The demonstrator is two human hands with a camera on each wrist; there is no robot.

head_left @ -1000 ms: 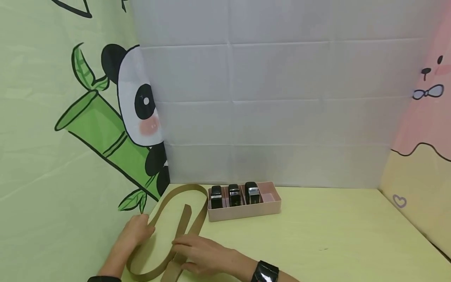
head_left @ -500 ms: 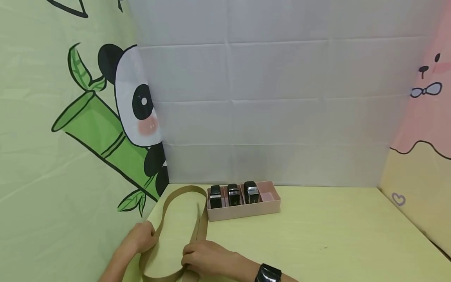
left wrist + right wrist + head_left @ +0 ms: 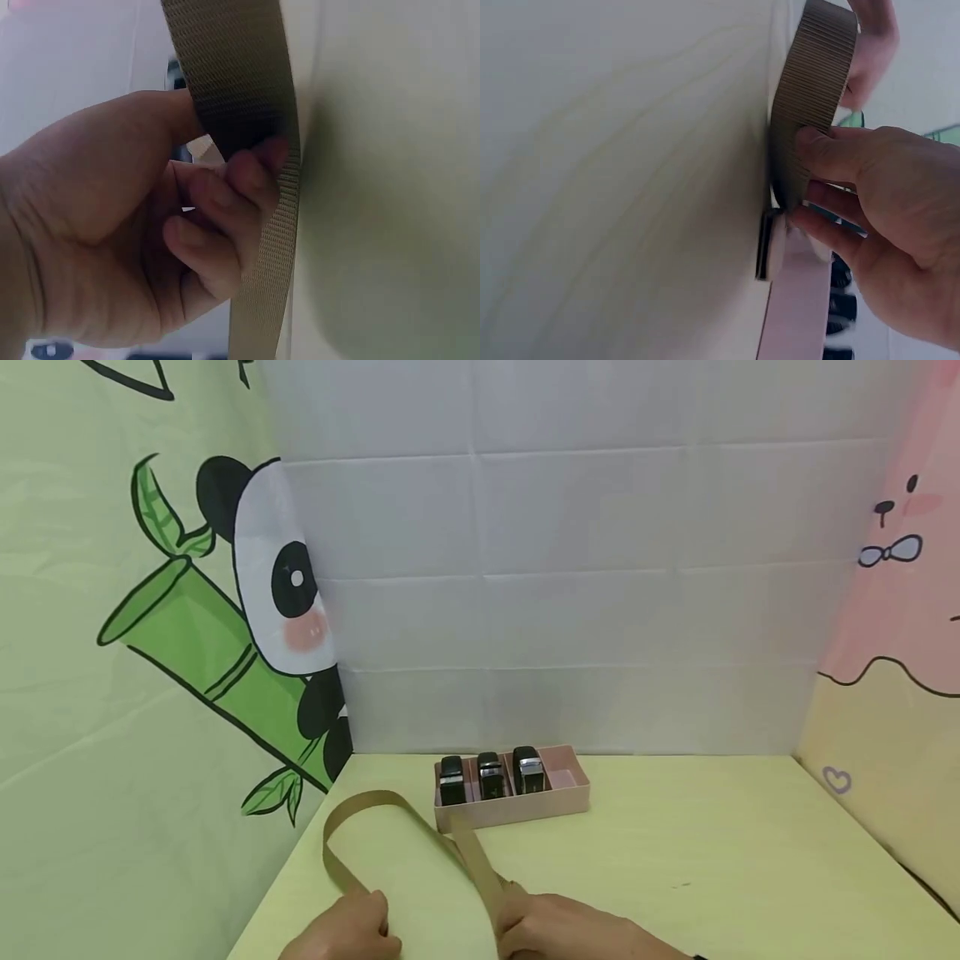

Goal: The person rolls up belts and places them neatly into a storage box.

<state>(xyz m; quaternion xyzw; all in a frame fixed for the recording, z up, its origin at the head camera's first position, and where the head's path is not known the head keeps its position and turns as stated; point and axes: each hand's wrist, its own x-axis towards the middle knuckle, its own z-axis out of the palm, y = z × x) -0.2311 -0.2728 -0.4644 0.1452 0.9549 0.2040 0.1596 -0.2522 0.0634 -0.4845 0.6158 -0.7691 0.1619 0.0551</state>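
Both hands (image 3: 347, 930) (image 3: 566, 928) grip the tan strap (image 3: 478, 864), which loops beyond them.

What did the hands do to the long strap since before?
The left hand and right hand moved right and closer to the person, both holding the strap as before. The strap's far loop came closer too, and its loose end swung right, near the front of the pink tray. The tray and its three black items stayed put.
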